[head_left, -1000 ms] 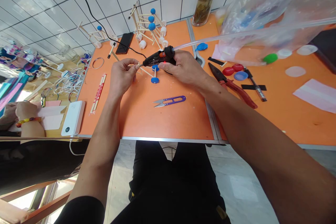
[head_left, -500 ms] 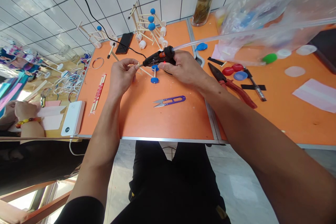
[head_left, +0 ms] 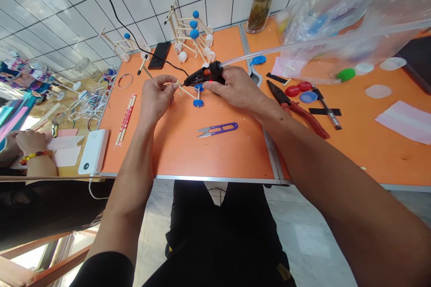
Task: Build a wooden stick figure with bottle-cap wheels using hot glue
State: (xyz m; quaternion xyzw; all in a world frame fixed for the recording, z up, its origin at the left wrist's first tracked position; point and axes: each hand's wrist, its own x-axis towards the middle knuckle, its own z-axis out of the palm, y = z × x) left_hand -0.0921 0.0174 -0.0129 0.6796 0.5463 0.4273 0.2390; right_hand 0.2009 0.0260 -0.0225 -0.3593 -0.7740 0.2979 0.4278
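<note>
My right hand (head_left: pixel 235 87) is wrapped round a black glue gun (head_left: pixel 202 75) with a long clear glue stick (head_left: pixel 303 45) trailing off to the right. Its nozzle points left at the thin wooden sticks (head_left: pixel 183 91) that my left hand (head_left: pixel 156 96) pinches by one end. Those sticks belong to a small frame with blue bottle-cap wheels (head_left: pixel 198 102) resting on the orange table (head_left: pixel 202 152).
Purple thread snips (head_left: pixel 218 129) lie near the front edge. Red-handled pliers (head_left: pixel 299 110), loose caps and a clear plastic bag (head_left: pixel 343 22) are on the right. A stick-and-cap model (head_left: pixel 191 38), a phone (head_left: pixel 160 55), chopsticks (head_left: pixel 125 119) and a white power bank (head_left: pixel 93 151) sit left and behind. Another person's arm (head_left: pixel 30 154) is far left.
The glue gun has tipped slightly, its rear end rising a little. My left hand and the sticks have stayed where they were.
</note>
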